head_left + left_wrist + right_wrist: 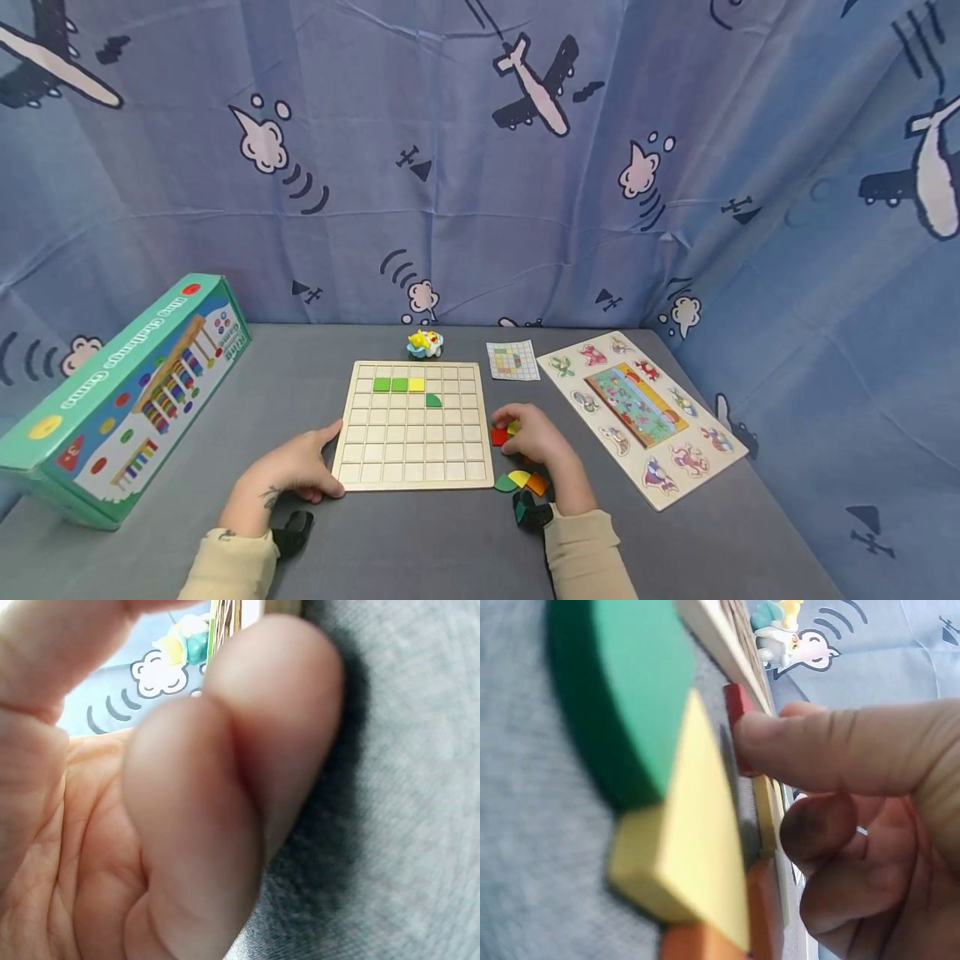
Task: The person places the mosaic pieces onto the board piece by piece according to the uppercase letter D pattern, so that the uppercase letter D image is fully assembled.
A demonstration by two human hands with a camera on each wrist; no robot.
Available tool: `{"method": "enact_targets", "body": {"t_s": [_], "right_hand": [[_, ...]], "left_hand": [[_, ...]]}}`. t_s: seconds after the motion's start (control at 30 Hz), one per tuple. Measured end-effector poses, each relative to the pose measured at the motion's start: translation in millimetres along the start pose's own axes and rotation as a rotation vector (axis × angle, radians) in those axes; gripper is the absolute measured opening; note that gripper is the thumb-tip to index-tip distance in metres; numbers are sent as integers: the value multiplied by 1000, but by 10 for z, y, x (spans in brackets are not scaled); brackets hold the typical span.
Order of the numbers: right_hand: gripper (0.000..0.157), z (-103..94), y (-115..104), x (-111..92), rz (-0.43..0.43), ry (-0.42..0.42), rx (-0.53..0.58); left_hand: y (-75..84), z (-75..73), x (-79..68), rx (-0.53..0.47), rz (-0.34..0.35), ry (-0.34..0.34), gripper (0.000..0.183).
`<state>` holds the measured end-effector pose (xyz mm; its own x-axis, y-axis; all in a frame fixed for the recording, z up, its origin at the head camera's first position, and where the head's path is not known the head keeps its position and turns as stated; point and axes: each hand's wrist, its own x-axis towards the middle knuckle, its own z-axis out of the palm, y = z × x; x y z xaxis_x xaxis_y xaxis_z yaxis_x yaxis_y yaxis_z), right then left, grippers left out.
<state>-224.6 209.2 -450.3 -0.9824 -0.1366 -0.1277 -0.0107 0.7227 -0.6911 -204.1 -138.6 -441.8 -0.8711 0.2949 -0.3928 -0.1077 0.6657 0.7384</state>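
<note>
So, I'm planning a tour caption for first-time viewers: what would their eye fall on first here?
Probably the pale gridded board in the middle of the grey table, with green and yellow pieces towards its far side. The left hand is at its left edge, the right hand among loose pieces at its right. The big green box on the far left also stands out.

Well to the left of the fingers of the left hand, on the top of the long green box, white lettering stands upside down: "challenge Game" can be read, with a short word before it too small to make out surely. On the box's printed side, at the end farthest from those fingers, "Game" appears again beside another unclear word.
</note>
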Motion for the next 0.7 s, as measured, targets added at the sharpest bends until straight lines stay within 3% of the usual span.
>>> {"method": "enact_targets", "body": {"t_s": [0.5, 0.7], "right_hand": [[34, -19, 16, -10, -3, 5, -33], [33, -65, 24, -11, -28, 48, 62]], "left_hand": [[7, 5, -1, -18, -9, 8, 108], [20, 2, -6, -21, -15, 7, 108]]}}
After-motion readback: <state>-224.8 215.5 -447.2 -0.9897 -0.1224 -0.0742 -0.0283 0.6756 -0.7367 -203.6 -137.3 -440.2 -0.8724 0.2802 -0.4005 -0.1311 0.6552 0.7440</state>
